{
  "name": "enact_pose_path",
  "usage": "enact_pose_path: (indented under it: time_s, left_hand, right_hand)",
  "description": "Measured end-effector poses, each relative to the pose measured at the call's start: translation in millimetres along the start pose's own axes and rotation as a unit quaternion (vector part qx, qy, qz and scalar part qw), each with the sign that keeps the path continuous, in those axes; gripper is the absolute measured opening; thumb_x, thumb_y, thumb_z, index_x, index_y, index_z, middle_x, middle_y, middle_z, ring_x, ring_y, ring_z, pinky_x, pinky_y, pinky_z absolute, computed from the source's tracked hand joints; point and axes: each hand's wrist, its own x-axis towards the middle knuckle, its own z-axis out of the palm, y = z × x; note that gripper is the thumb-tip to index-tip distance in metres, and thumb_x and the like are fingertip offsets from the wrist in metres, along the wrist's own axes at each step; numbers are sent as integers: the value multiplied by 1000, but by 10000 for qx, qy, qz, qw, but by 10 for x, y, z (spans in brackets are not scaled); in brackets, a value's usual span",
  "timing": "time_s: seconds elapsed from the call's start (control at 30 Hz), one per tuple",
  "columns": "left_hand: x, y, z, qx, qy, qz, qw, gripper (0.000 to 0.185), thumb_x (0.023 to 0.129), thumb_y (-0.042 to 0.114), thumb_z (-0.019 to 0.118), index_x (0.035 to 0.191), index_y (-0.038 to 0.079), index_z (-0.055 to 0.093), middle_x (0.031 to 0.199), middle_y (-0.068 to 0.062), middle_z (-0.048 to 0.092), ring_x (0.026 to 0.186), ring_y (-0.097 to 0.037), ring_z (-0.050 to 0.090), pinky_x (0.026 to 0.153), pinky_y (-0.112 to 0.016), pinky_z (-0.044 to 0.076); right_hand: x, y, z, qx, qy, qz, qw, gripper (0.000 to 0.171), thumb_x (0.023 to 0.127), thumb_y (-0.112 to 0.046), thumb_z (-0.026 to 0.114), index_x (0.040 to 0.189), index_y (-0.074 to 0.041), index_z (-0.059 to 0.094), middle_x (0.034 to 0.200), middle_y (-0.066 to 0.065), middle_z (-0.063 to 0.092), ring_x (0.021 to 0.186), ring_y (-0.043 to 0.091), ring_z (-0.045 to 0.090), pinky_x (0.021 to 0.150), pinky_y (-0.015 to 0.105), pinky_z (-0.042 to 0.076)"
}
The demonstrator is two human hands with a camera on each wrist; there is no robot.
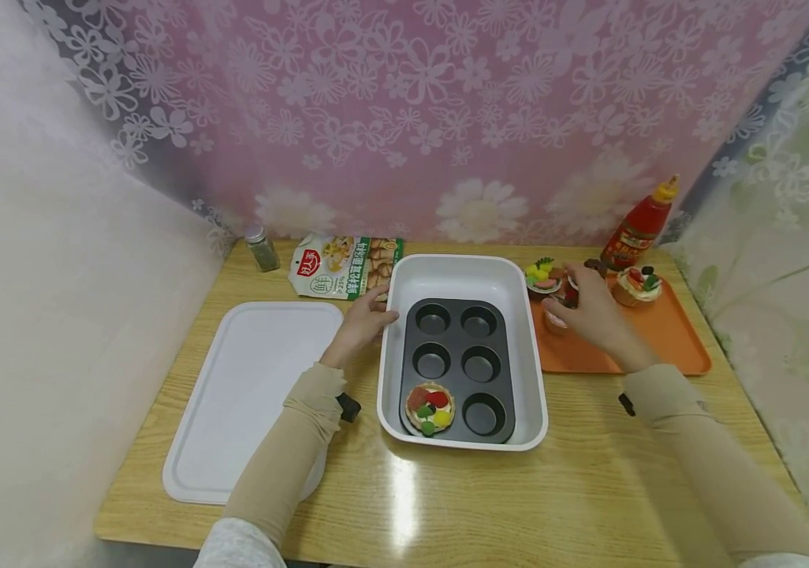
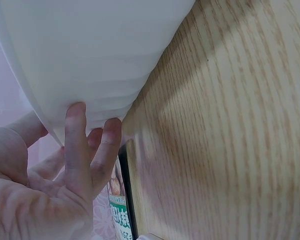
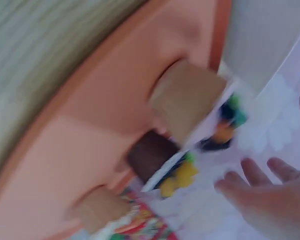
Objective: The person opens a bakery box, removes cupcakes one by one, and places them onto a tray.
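Observation:
My left hand (image 1: 363, 319) grips the left side of a white plastic tub (image 1: 461, 270); in the left wrist view its fingers (image 2: 76, 135) lie against the tub's outer wall. Inside the tub is a dark muffin pan (image 1: 456, 341), and one fruit-topped cupcake (image 1: 430, 409) sits in its near left cup. Over an orange tray (image 1: 667, 347) on the right hovers my right hand (image 1: 599, 312), hiding part of the cakes there. In the blurred right wrist view its loosely spread fingers are apart from a light brown cupcake (image 3: 187, 100) and a dark brown cupcake (image 3: 152, 157).
Another cupcake (image 1: 637, 285) is on the tray's far right, by a red sauce bottle (image 1: 637, 233). A white cutting board (image 1: 255, 394) lies at left. Behind it stand a small spice jar (image 1: 261, 251) and a food packet (image 1: 344, 267), near the curtain.

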Motion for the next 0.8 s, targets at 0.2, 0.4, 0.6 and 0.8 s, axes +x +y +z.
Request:
enact_pose_path:
  time_s: [0.2, 0.4, 0.6, 0.8]
  left_hand:
    - [4, -1, 6, -11, 4, -1, 10000, 63, 102, 14, 66, 161, 20, 44, 136, -25, 64, 113, -40, 73, 78, -42, 66]
    - [-7, 7, 5, 4, 25, -14, 10000, 64, 102, 15, 67, 161, 20, 44, 136, -24, 64, 111, -38, 73, 77, -41, 66]
    - [-3, 11, 3, -18, 20, -13, 10000, 62, 103, 15, 66, 161, 21, 44, 136, -25, 65, 112, -39, 73, 75, -41, 66]
    - [3, 5, 12, 17, 46, -19, 10000, 63, 103, 15, 67, 161, 21, 44, 136, -24, 65, 111, -39, 73, 74, -39, 65]
  right_hand:
    - [0, -364, 110, -294, 4, -255, 9992, 81, 101, -29, 71, 163, -1, 27, 162, 32, 32, 144, 52, 38, 116, 73, 36]
    - [-43, -702, 301, -105, -534, -814, 9952, 81, 101, -27, 72, 164, -4, 27, 165, 27, 32, 150, 47, 35, 121, 71, 34]
    - [-162, -1028, 542, -159, -1176, -1592, 9801, 81, 97, -24, 78, 162, -6, 33, 163, 22, 38, 148, 41, 43, 120, 64, 41]
    - [-288, -1248, 703, -216, -2112, -1828, 9600, 82, 98, -27, 76, 166, -18, 31, 169, 13, 36, 154, 35, 40, 122, 61, 40]
